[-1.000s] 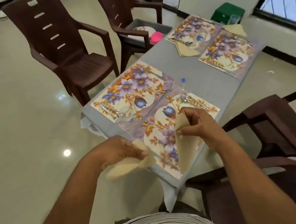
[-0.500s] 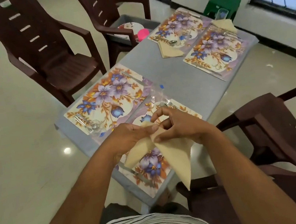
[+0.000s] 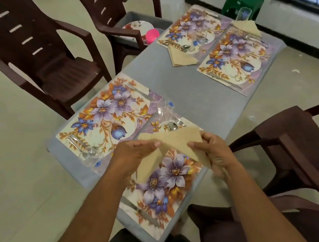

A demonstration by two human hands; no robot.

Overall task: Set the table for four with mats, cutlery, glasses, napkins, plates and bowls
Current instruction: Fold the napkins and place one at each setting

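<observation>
Spread wider now, both hands (image 3: 178, 155) pinch the napkin (image 3: 180, 140) over the grey table's (image 3: 188, 98) floral mat (image 3: 164, 186).

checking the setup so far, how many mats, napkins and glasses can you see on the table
Floral mats: 4
Beige napkins: 3 – one held in both hands, two laid at the far mats
Clear glasses: 2 plainly visible
Total: 9
</observation>
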